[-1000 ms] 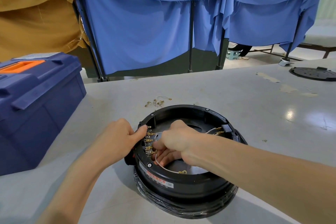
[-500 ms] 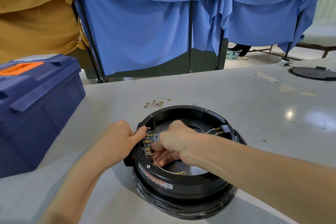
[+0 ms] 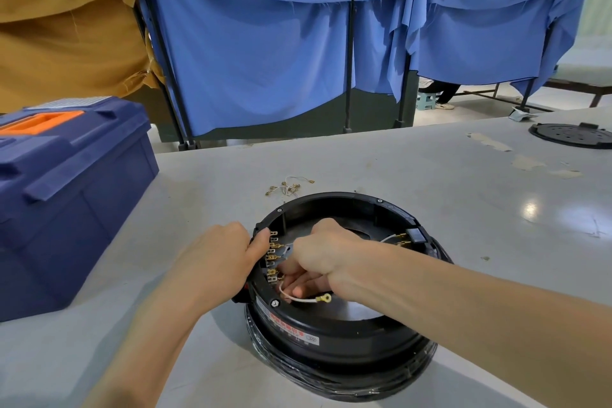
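wire (image 3: 299, 300) pinched in r hand (image 3: 319, 255), l hand (image 3: 218, 258) grips housing (image 3: 334, 329)

Your housing (image 3: 331, 341) is black, with a red-and-white label (image 3: 286, 323) on it. Its terminals (image 3: 272, 257) are gold, and your wire (image 3: 299, 300) is white with a gold ring end. The toolbox (image 3: 82, 209) is navy with an orange handle, the table (image 3: 430, 192) pale grey, the curtain (image 3: 265, 76) plain blue
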`<state>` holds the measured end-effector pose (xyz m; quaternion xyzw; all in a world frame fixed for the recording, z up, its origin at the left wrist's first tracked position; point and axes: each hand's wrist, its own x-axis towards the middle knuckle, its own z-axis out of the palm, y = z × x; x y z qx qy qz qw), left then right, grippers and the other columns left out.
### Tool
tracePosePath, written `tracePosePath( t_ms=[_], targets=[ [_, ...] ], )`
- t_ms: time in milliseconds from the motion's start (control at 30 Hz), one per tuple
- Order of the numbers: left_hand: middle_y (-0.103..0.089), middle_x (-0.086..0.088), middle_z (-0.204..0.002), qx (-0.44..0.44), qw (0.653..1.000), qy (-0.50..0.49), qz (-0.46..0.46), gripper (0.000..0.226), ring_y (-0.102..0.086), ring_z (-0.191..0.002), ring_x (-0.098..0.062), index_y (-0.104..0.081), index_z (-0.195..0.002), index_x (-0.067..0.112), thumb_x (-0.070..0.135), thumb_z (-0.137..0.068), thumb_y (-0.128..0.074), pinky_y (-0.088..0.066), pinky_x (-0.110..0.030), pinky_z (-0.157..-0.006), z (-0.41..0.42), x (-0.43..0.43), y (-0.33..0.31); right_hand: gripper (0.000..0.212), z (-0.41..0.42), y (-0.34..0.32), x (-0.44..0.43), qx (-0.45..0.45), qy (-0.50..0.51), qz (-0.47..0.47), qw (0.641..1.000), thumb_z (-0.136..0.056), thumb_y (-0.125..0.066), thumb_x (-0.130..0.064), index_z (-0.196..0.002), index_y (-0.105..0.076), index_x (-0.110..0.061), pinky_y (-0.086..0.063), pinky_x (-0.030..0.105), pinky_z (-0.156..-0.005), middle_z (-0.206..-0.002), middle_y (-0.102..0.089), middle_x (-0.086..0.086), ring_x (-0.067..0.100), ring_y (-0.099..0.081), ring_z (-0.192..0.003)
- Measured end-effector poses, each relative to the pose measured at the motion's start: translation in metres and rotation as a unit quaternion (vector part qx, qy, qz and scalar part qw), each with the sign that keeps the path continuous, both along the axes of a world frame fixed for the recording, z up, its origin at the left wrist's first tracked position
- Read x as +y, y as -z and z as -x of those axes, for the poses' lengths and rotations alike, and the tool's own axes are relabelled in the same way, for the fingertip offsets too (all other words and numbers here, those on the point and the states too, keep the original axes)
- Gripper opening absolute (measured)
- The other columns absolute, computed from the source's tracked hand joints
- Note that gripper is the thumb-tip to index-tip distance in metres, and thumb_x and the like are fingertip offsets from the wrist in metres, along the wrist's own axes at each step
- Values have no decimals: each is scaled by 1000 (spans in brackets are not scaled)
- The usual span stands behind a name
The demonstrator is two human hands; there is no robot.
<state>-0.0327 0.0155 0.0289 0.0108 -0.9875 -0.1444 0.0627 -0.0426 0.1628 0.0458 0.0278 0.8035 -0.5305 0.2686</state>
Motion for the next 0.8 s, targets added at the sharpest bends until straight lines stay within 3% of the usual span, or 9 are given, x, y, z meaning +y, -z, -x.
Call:
tracePosePath(
  t_ms=[67,133,167,267,400,567,700,800],
  targets=[
    [-31,-4,-49,8,1000,-14,7,60,-30,-47,-24,-24,-55,12,51,-98,-38,-22,-32,-44,0,1,0,6,1,-1,-2,10,2,9,1000,-92,-52,11,-94,-56,7,-53,28,-55,-56,-60,15,21,-52,-40],
    [-31,-4,-49,10,1000,-12,7,60,-30,-47,-25,-24,-55,11,51,-98,-38,-22,-32,-44,1,0,2,11,3,2,-2,0,16,23,1000,-92,-51,11,-103,-54,10,-49,26,-45,-42,-55,10,19,-49,-32],
    [-30,-4,-49,7,1000,-10,4,59,-29,-48,-26,-24,-56,11,49,-98,-39,-23,-33,-45,1,0,2,6,2,1,-2,-6,21,33,999,-94,-47,10,-94,-54,10,-46,24,-40,-36,-52,8,18,-48,-28],
    [-28,-4,-54,1,1000,-4,-15,47,-26,-51,-25,-31,-61,13,35,-102,-39,-22,-34,-47,2,-2,4,24,3,4,-3,-12,36,47,998,-93,-39,13,-72,-44,2,-41,22,-33,-37,-52,10,20,-47,-26],
    [-22,-1,-49,0,1000,16,-11,56,-23,-49,-26,-26,-48,21,27,-101,-44,-24,-34,-49,3,-3,5,18,3,4,-8,4,56,53,997,-86,-42,17,-76,-45,2,-40,21,-30,-62,-57,15,23,-49,-28],
    [-21,0,-45,5,1000,29,3,56,-23,-48,-26,-42,-45,25,34,-101,-44,-22,-34,-47,3,-3,3,17,4,7,-6,2,47,50,998,-86,-43,17,-76,-49,3,-43,20,-33,-61,-57,12,22,-50,-31],
    [-19,0,-41,3,1000,23,-13,63,-22,-47,-25,-32,-43,14,40,-99,-45,-21,-34,-46,3,-4,2,11,4,4,2,-15,-1,43,999,-93,-48,8,-101,-56,7,-51,23,-39,-62,-60,12,17,-54,-34],
    [-20,1,-41,3,1000,11,-16,64,-24,-46,-25,-31,-43,14,42,-98,-44,-20,-34,-45,4,-4,2,14,4,2,5,-21,-45,23,999,-96,-54,1,-82,-57,5,-47,21,-37,-52,-60,12,16,-54,-35]
  ],
)
